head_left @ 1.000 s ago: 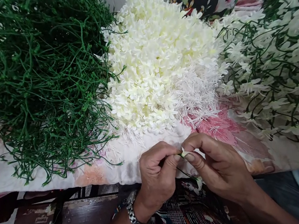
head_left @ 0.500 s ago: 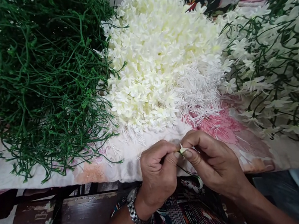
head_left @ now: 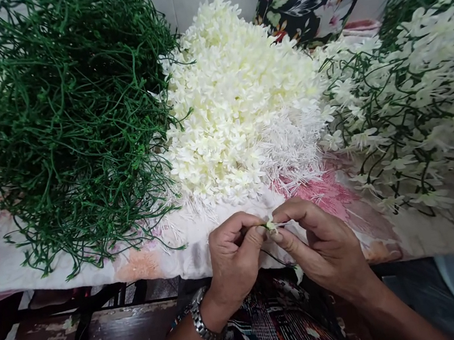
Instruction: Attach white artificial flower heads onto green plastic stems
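My left hand [head_left: 239, 260] is closed in a pinch on a green artificial stem [head_left: 279, 260], whose lower part curves down between my hands with a small white flower at its lower end. At the stem's tip is a white artificial flower [head_left: 271, 225], with thin white stamens sticking out to the right. My right hand [head_left: 329, 245] pinches this flower and its stamens between thumb and forefinger. Just beyond my hands lie a heap of loose cream-white blossoms [head_left: 233, 100] and a patch of white stamens [head_left: 298, 141].
A large tangle of green stems [head_left: 76, 119] stands to the left. On the right are assembled white flowers on green stems [head_left: 406, 130]. All lie on a flowered cloth [head_left: 196, 249]. Behind stands a black floral bag [head_left: 316, 0]. A dark wooden bench [head_left: 128, 335] is below the cloth's edge.
The white flower between my fingertips has opened out, and its stamens now show toward the right hand. My view has tilted up slightly, with more wall showing.
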{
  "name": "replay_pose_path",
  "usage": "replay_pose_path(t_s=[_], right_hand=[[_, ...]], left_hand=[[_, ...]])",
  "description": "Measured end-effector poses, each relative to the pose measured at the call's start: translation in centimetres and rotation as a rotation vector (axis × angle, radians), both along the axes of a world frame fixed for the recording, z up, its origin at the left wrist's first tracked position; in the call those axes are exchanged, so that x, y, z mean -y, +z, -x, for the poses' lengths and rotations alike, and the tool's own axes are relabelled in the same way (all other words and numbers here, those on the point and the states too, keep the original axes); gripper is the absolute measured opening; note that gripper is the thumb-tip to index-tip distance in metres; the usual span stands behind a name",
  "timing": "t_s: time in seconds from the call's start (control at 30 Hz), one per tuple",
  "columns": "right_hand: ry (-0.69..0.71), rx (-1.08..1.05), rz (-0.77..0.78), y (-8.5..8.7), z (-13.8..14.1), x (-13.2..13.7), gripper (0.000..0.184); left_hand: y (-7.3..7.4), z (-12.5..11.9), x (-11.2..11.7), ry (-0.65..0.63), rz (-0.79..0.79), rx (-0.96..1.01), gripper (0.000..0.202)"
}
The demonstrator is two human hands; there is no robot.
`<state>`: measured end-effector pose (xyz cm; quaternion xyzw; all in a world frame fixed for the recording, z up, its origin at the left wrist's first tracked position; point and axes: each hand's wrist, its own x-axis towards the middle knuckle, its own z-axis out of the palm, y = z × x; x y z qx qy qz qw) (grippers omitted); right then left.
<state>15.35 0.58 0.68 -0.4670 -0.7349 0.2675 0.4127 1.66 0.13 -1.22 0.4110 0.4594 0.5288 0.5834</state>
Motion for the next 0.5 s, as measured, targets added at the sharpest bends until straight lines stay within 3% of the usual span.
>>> replay_pose_path(t_s=[0.2, 0.5], right_hand=[[-0.044, -0.075, -0.083, -0.21, 0.35, 0.12, 0.027], [0.011, -0.041, -0.143, 0.38, -0.19, -0.28, 0.017]], left_hand=[[0.10, -0.05, -0.01, 0.016, 0.004, 0.063, 0.010], [-0.47, 0.04, 0.11, -0.011, -0.026, 0.075, 0.009]])
